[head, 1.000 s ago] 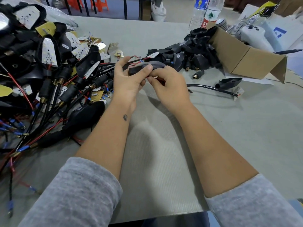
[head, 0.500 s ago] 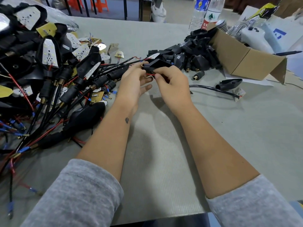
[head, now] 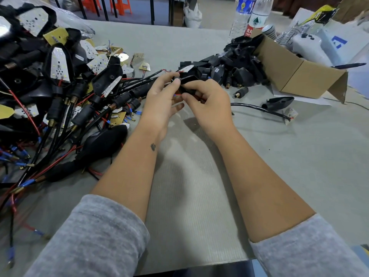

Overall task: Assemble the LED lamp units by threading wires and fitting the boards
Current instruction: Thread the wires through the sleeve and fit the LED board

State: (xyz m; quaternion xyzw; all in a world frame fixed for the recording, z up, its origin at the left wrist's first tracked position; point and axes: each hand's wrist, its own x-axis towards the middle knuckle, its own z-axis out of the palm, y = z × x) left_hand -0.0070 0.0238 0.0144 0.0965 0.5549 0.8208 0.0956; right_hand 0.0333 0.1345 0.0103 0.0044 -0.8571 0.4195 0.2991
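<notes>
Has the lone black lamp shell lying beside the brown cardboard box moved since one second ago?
No. The lone black lamp shell lies at the same spot in front of the brown cardboard box, its black cable trailing left as before.

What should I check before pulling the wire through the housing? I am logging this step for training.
1. Black housing held: ok, left hand and right hand both pinch it.
2. Red wire visible between the hands: ok.
3. Wire threaded through the housing: cannot tell, hidden by fingers.
4. LED board fitted in this housing: cannot tell.
5. Spare housings close by, spilling from the cardboard box: ok.
</notes>
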